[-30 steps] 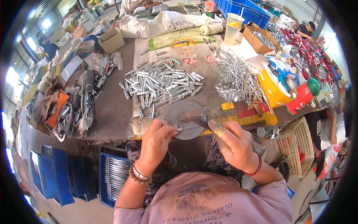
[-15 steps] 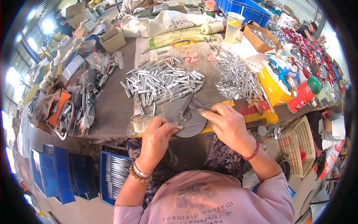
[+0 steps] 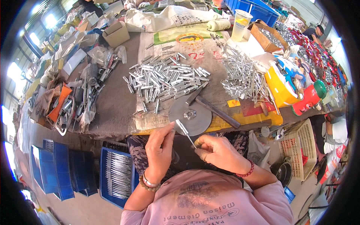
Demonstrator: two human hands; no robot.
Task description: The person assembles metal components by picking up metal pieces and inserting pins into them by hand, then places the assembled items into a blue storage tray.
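One hammer (image 3: 216,110), one disc (image 3: 179,108) — one rod (image 3: 186,133) in the right hand (image 3: 222,153).

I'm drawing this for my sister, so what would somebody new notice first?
Probably the big heap of shiny metal pieces in the middle of the table, with thin metal rods piled to its right. Closer in, a hammer lies partly over a round grey disc. The right hand's grip holds a slender metal piece by that disc.
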